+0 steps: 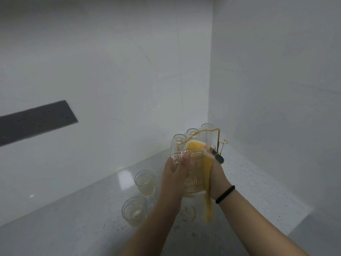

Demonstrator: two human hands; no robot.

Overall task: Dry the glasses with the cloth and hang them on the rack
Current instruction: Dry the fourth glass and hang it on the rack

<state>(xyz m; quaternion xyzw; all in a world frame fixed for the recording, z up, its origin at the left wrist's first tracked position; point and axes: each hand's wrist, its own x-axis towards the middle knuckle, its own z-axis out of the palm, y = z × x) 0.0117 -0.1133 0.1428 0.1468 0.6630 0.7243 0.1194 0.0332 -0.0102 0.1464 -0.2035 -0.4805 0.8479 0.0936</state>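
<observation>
Held up over the worktop (pixel 73 228), between both hands: one ribbed glass (pixel 191 174). Left hand (pixel 173 174) wrapped round its left side, fingers curled on the wall and thumb lying across the front. Right hand (pixel 217 176) on its right side, pinching the yellow cloth (pixel 207 183) against the rim with thumb and fingers.

Glass tilted, long way running up and away, mouth toward the back corner, thick base low and near the wrists. Cloth pushed into the mouth, folded over the right rim, one end hanging straight down past the base.

Six glasses in all. One in the hands. Two more standing upright on the worktop, left of the hands, one (pixel 144 182) behind the other (pixel 134 211), mouths up. Three hung upside down in a row on the gold wire rack (pixel 219 143), bases up: left (pixel 178 141), middle (pixel 191 133), right (pixel 206 129).

Rack in the back right corner of the worktop, on a dark tray (pixel 219 158), just behind the hands. One cloth, one rack.

Black band (pixel 225 194) round the right wrist. Grey strip (pixel 35 121) on the left wall.
</observation>
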